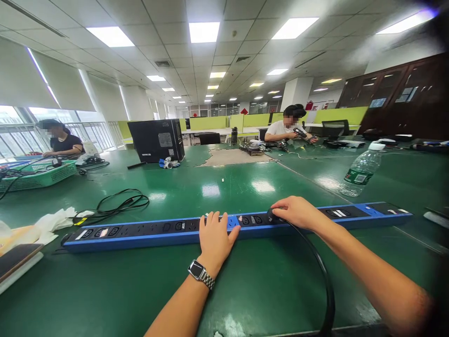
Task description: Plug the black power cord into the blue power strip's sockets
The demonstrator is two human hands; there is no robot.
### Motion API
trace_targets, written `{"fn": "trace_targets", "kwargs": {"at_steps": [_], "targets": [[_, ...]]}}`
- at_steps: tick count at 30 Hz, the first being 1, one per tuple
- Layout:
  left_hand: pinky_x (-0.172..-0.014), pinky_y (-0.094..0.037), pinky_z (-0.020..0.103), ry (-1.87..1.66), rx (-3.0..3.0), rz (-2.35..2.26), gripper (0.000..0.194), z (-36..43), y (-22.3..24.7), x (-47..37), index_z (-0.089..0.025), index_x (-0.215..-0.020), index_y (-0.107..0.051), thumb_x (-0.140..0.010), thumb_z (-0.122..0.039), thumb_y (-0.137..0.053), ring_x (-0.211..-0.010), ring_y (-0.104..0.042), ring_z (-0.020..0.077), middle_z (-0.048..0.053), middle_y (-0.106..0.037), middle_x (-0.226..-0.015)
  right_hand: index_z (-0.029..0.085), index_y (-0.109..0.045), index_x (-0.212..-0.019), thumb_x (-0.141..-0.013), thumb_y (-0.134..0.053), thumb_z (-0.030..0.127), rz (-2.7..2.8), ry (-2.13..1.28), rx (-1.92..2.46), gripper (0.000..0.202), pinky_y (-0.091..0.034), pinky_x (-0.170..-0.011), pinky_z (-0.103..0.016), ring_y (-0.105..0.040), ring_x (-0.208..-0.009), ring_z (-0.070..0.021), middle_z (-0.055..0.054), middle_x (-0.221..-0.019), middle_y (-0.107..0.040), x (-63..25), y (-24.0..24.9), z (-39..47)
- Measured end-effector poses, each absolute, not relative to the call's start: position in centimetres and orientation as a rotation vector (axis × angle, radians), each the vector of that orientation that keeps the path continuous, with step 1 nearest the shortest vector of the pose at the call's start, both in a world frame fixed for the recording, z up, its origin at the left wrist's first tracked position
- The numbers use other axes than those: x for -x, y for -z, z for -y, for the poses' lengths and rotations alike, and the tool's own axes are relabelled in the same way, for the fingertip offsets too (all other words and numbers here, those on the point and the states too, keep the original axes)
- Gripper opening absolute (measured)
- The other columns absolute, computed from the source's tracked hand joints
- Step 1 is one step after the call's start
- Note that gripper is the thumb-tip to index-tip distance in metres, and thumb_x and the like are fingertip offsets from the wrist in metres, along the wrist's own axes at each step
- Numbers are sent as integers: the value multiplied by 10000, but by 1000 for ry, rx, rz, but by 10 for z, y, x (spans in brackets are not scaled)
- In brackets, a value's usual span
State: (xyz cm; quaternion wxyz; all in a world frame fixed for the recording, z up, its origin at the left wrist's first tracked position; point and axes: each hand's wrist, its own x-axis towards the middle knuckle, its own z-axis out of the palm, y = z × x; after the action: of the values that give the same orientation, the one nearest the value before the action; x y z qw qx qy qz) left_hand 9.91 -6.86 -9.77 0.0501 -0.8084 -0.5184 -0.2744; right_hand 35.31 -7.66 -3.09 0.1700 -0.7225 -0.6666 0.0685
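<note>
A long blue and black power strip [140,241] lies across the green table in front of me, its row of sockets facing up. My left hand [214,236], with a watch [200,273] on the wrist, rests flat over the strip's middle, fingers stretched out. Farther right, my right hand [296,211] is closed around a black plug [271,215] at the strip's top face. How deep the plug sits in a socket I cannot tell. From it a thick black cable [324,276] curves down toward the table's near edge.
A clear plastic bottle [361,171] stands behind the strip's right part. Coiled black cable [122,202] and crumpled tissue [58,220] lie at left, near a green basket [52,175]. A black computer case [156,140] stands farther back. Two people sit across the table.
</note>
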Motion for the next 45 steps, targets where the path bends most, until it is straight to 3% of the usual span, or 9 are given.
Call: {"fn": "trace_targets", "kwargs": {"at_steps": [13,21,26,29,31,34,38,42,45], "targets": [[-1096,-338,539,786,2478,1573,468,70,97,-99,-174,-1261,-608,-932,-481,-479,-1288,-493,328,154,-602,-1330,215,-768,-956,-801,-507,297,1997,37,2163,314,-402,-624,-293,-649,-765,-210,-46,-861,-752,-334,38,80],[-1099,-345,537,784,2477,1590,447,70,96,-100,-198,-1264,-598,-933,-481,-495,-1284,-499,307,123,-610,-1328,215,-762,-804,-765,-539,302,1900,-10,2101,242,-409,-583,-263,-644,-697,-184,-24,-744,-736,-336,20,81],[-1101,-320,559,934,2536,1603,544,71,92,-102,-211,-1404,-439,-915,-423,-550,-1268,-506,291,120,-594,-1340,227,-735,-843,-769,-569,408,1769,27,1963,257,-387,-542,-262,-601,-590,-163,3,-630,-687,-322,-26,94],[-1083,-368,493,1208,2632,1497,665,74,89,-105,-226,-1470,-317,-887,-374,-600,-1258,-512,255,112,-553,-1379,209,-730,-907,-769,-582,391,1939,-158,1824,272,-395,-557,-258,-594,-584,-151,8,-636,-682,-294,-36,104],[-1036,-427,413,1375,2728,1341,650,77,88,-106,-226,-1458,-338,-877,-332,-609,-1222,-535,230,101,-564,-1355,196,-721,-924,-767,-580,336,2049,-323,1735,254,-402,-570,-255,-600,-608,-148,3,-669,-690,-272,-28,107],[-960,-477,362,1457,2789,1252,463,75,89,-101,-225,-1342,-500,-882,-212,-553,-1101,-595,210,76,-644,-1206,177,-696,-948,-750,-589,299,2062,-494,1603,256,-427,-596,-259,-611,-655,-151,-17,-759,-708,-248,-8,106],[-965,-473,353,1632,2590,1366,395,58,83,-80,-226,-1267,-591,-882,-171,-519,-1106,-593,210,84,-631,-1209,179,-654,-1012,-787,-578,423,1841,-687,1427,341,-487,-681,-283,-647,-749,-167,-40,-888,-723,-252,17,92],[-882,-507,328,1954,2289,1603,416,37,72,-42,-203,-1301,-578,-923,-364,-515,-958,-653,194,73,-696,-1096,185,-666,-983,-820,-547,409,1640,-381,1668,302,-483,-848,-332,-655,-955,-214,-77,-1023,-724,-285,50,75],[-819,-518,334,1910,2154,1829,467,28,70,-10,-179,-1276,-602,-909,-449,-500,-886,-666,208,73,-722,-1037,177,-681,-1014,-850,-508,381,1606,-74,1876,314,-444,-933,-383,-618,-1074,-254,-101,-1131,-702,-303,77,69]]}}
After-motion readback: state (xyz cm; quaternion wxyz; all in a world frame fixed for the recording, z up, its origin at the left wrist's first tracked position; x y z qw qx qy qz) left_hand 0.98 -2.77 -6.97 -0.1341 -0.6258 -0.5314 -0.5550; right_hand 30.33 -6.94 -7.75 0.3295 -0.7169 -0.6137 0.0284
